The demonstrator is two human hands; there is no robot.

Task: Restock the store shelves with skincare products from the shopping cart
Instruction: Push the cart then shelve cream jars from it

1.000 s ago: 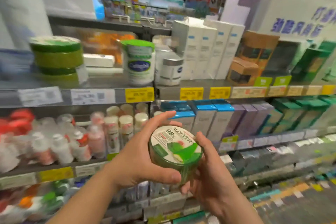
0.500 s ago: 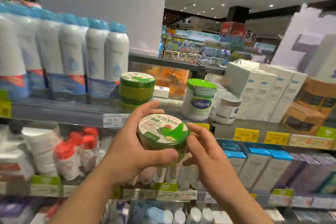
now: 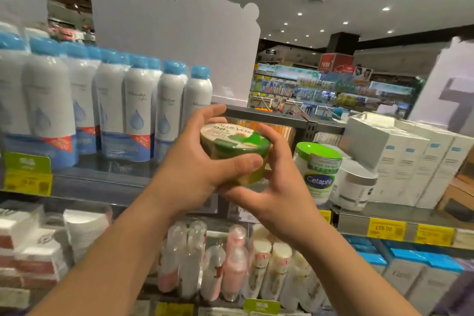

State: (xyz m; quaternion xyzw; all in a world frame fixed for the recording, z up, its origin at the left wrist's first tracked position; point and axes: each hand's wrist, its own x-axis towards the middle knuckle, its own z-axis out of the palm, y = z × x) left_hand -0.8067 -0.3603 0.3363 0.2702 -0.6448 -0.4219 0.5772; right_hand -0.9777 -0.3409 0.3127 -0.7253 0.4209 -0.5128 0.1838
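Observation:
A round green aloe vera gel jar (image 3: 234, 146) with a white printed lid is held up in front of the upper shelf (image 3: 102, 182). My left hand (image 3: 197, 161) grips it from the left, thumb across its front wall and fingers over the far rim. My right hand (image 3: 277, 187) holds it from the right and below, fingers curled on its side. The stack of matching green jars seen earlier is hidden behind my hands.
White spray bottles with blue caps (image 3: 133, 110) fill the upper shelf's left. A green-lidded Cetaphil tub (image 3: 318, 169), a white jar (image 3: 356, 187) and white boxes (image 3: 415, 161) stand to the right. Pump bottles (image 3: 230, 264) crowd the shelf below.
Both hands have raised the jar from the lower shelf's level up to the upper shelf. The view has tilted upward.

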